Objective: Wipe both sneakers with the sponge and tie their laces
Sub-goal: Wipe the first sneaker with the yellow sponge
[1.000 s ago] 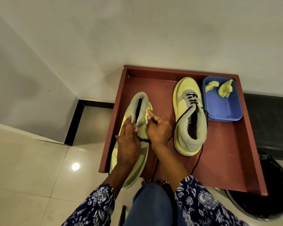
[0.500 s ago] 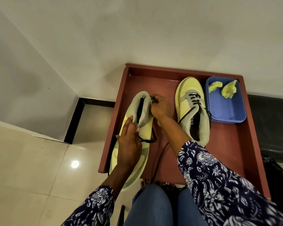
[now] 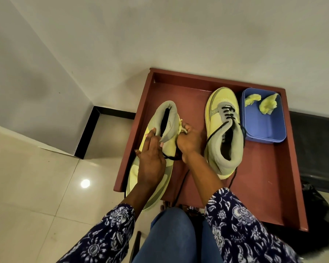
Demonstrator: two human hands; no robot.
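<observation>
left sneaker [image 3: 160, 149] lying heel-away, overhanging tray edge | right sneaker [image 3: 224, 130] sitting upright, laces untied | sponge piece [image 3: 180, 123] touching left sneaker's collar

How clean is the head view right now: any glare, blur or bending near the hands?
Head view: one bright lamp reflection on the glossy floor tile, left of the tray; wide-angle bending curves the wall edges; left hand and right hand on the left sneaker look sharp; the area right of the tray is dark.
</observation>
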